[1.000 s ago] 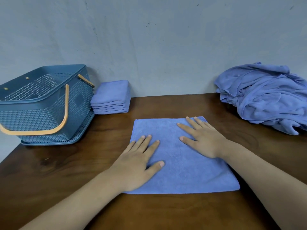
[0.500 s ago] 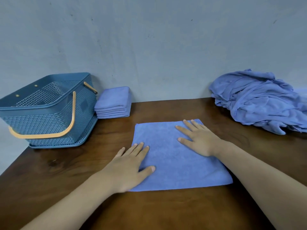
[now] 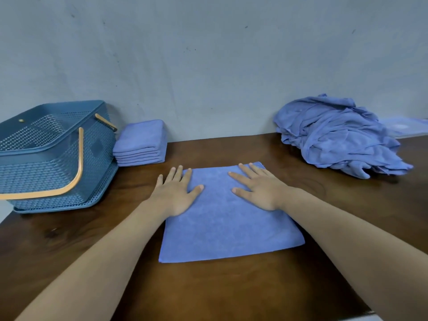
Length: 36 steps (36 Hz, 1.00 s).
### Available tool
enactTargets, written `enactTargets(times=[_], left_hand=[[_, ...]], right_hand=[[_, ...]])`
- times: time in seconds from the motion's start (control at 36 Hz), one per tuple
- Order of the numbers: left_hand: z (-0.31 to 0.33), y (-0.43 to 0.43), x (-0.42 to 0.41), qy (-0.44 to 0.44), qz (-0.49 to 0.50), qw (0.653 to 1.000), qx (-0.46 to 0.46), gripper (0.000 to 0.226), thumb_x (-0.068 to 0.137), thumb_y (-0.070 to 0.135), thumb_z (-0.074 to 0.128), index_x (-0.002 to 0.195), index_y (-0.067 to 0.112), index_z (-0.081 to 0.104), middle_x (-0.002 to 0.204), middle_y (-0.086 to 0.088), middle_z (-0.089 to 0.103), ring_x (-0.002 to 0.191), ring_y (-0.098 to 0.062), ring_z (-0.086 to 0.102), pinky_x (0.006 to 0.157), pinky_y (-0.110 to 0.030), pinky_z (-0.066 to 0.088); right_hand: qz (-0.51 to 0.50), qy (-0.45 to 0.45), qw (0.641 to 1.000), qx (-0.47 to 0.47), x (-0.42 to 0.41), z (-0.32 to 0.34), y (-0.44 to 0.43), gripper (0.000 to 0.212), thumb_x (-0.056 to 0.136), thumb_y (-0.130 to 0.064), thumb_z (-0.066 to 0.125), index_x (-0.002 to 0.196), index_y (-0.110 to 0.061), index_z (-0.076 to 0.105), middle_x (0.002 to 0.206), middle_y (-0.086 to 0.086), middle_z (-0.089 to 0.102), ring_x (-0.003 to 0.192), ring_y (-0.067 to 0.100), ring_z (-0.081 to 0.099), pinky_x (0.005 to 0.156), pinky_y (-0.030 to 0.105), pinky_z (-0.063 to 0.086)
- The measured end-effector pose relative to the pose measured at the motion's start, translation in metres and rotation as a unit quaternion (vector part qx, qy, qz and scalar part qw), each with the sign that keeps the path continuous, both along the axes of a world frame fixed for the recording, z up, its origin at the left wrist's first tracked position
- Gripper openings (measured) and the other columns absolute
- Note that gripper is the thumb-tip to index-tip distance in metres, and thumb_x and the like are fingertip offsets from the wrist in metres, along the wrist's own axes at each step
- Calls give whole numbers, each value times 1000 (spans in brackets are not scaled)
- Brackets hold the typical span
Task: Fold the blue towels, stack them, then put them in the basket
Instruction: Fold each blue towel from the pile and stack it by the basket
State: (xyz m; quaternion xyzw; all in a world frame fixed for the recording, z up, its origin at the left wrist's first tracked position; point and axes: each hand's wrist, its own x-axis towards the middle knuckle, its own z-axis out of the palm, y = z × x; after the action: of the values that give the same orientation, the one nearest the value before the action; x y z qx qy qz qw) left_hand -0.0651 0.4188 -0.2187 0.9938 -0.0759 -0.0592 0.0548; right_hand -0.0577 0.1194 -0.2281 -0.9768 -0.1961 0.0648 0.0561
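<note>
Now, hands (image 3: 176,193) (image 3: 259,191) flat on towel (image 3: 231,230), basket (image 3: 46,172) left

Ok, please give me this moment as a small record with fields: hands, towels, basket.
left hand: open, flat on the far left corner of the spread towel
right hand: open, flat on the far right part of the spread towel
spread towel: lies flat on the table, near the person
basket: far left on the table
folded stack: by the wall, next to the basket, outside it
unfolded pile: far right, by the wall
</note>
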Motion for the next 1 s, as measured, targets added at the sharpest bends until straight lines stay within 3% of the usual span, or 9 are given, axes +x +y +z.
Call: enactTargets(times=[0.08, 0.14, 0.22, 0.53, 0.72, 0.78, 0.89, 0.94, 1.0], left_hand=[[7, -14, -17, -76, -37, 996, -15, 75, 107, 65, 20, 170, 25, 13, 178, 2, 2, 164, -16, -4, 132, -47, 5], [8, -29, -35, -63, -67, 994, -54, 70, 109, 61, 24, 169, 25, 20, 177, 6, 8, 163, -13, -1, 132, -43, 5], [-4, -41, -59, -15, -94, 993, -67, 75, 106, 70, 22, 170, 31, 13, 177, 11, -1, 162, -8, -8, 132, -40, 0], [-17, -39, -64, -13, -103, 994, -40, 81, 101, 79, 15, 168, 37, -6, 174, 13, -19, 159, -7, -22, 131, -39, -10], [-2, -37, -92, -105, -120, 985, -61, 79, 98, 73, 10, 165, 36, 28, 173, 17, 23, 161, -7, 12, 132, -39, 11], [-1, -42, -111, -78, -146, 984, -58, 74, 101, 73, 15, 166, 39, 24, 174, 19, 16, 161, -6, 8, 132, -37, 10], [-11, -49, -134, -35, -146, 988, -37, 73, 105, 73, 18, 168, 42, -3, 174, 21, -15, 159, -4, -21, 132, -41, -4], [-13, -48, -134, -35, -146, 988, -30, 76, 104, 74, 16, 167, 41, -9, 173, 19, -20, 158, -5, -25, 132, -43, -6], [-12, -45, -134, -34, -154, 987, -19, 77, 103, 76, 14, 166, 41, -13, 173, 18, -24, 157, -6, -28, 132, -44, -6]], right_hand=[[-9, -13, 999, -44, -8, 10, 6, 72, 100, -78, 10, 165, -51, 3, 177, -5, -8, 163, 23, -9, 131, 48, -1], [-19, -56, 997, -49, -26, 18, 17, 77, 97, -74, 4, 167, -43, 13, 178, 0, 1, 164, 24, -2, 131, 50, 4], [-32, -59, 998, -5, -69, 19, 33, 72, 105, -69, 17, 167, -32, 23, 176, 3, 11, 163, 23, 8, 129, 49, 13], [-84, -12, 995, 44, -134, -5, -18, 78, 97, -85, 15, 164, -51, -7, 173, -17, -23, 155, -1, -28, 131, 37, -6], [-85, -31, 996, 18, -136, -5, -15, 78, 98, -83, 10, 165, -48, -8, 174, -13, -21, 157, 4, -25, 132, 43, -4], [-82, -53, 995, -8, -139, -2, -14, 76, 101, -78, 11, 167, -44, -3, 175, -9, -15, 160, 8, -19, 132, 45, -2], [-8, -148, 988, -38, -148, 0, 3, 64, 104, -44, 26, 166, -28, 31, 175, 4, 19, 162, 21, 16, 129, 51, 11], [33, -127, 991, -14, -153, -5, 17, 62, 107, -44, 23, 167, -31, 25, 177, -2, 11, 163, 14, 6, 130, 46, 4], [25, -66, 997, 19, -157, -8, 25, 60, 111, -55, 14, 168, -40, 3, 176, -11, -9, 160, 5, -15, 132, 40, -3]])
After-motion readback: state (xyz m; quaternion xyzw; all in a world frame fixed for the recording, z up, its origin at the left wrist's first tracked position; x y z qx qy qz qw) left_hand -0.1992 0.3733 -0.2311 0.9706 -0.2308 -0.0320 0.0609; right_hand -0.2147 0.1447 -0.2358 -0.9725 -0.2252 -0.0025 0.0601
